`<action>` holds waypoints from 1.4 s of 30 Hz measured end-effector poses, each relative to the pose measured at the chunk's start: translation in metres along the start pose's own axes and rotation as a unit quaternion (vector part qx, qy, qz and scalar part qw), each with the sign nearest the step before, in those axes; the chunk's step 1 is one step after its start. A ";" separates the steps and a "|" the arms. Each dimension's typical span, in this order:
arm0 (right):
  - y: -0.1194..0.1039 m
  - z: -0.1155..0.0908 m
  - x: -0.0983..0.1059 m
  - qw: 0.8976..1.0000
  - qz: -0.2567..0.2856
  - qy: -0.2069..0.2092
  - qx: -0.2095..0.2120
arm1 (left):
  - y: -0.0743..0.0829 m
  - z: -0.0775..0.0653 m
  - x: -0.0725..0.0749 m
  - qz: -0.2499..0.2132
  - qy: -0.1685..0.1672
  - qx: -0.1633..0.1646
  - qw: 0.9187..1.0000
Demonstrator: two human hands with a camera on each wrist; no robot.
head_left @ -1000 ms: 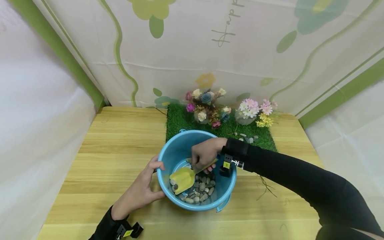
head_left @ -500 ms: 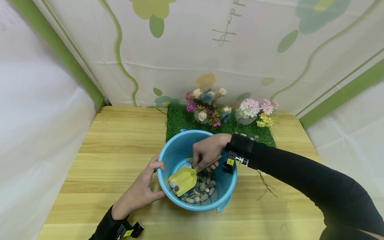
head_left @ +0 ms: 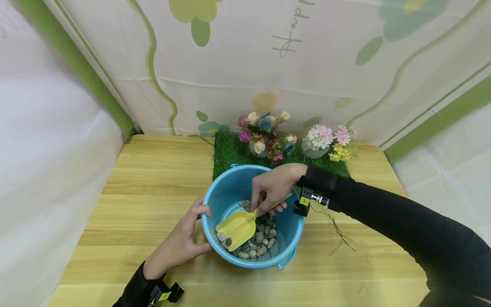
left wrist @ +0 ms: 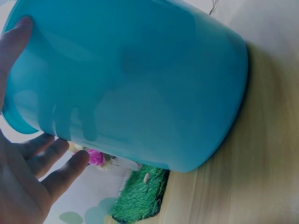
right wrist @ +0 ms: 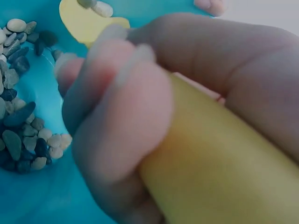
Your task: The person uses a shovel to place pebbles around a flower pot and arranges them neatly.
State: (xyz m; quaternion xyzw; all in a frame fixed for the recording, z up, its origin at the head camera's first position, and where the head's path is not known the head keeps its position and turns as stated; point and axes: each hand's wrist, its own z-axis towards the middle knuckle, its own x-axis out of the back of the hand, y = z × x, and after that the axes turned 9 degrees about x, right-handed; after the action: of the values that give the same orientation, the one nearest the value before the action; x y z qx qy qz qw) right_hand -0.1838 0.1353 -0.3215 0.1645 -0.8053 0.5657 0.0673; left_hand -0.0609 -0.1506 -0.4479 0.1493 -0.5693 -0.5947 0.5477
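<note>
A blue bucket [head_left: 290,232] stands on the wooden table with grey and tan pebbles [head_left: 264,236] over its bottom. My right hand [head_left: 275,186] reaches inside it and grips the handle of a yellow toy shovel [head_left: 238,228]. The shovel's blade tilts down to the left, and a few pebbles lie at its front edge. In the right wrist view, curled fingers wrap the thick yellow handle [right wrist: 210,168]. My left hand [head_left: 182,243] holds the bucket at its left side, a finger hooked over the rim. In the left wrist view, the thumb presses the outer wall [left wrist: 140,84].
Behind the bucket lies a green turf mat [head_left: 226,149] bearing a rose bunch [head_left: 264,136] and a pot of pink, white and yellow flowers [head_left: 326,140]. Dry twigs [head_left: 337,230] lie on the table [head_left: 145,192] to the right. A printed curtain hangs behind.
My right hand has shifted right and slightly upward, drawing the shovel's handle toward the bucket's right rim. The blade has turned slightly and moved a little right. My left hand stays in place.
</note>
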 end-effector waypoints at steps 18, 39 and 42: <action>0.001 -0.030 -0.002 0.997 0.046 0.031 0.048 | 0.000 0.000 -0.001 -0.002 0.001 -0.004 1.000; 0.005 -0.059 -0.007 0.993 0.064 0.071 0.066 | 0.002 0.000 0.001 0.003 0.002 0.005 1.000; 0.003 -0.065 -0.006 0.992 0.067 0.080 0.067 | 0.002 0.000 0.000 0.004 0.001 0.010 1.000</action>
State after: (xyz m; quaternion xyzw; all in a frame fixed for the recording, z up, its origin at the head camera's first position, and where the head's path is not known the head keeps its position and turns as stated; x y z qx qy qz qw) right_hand -0.1838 0.1976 -0.3031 0.0688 -0.7670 0.6327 0.0820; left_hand -0.0598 -0.1506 -0.4464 0.1534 -0.5753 -0.5867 0.5489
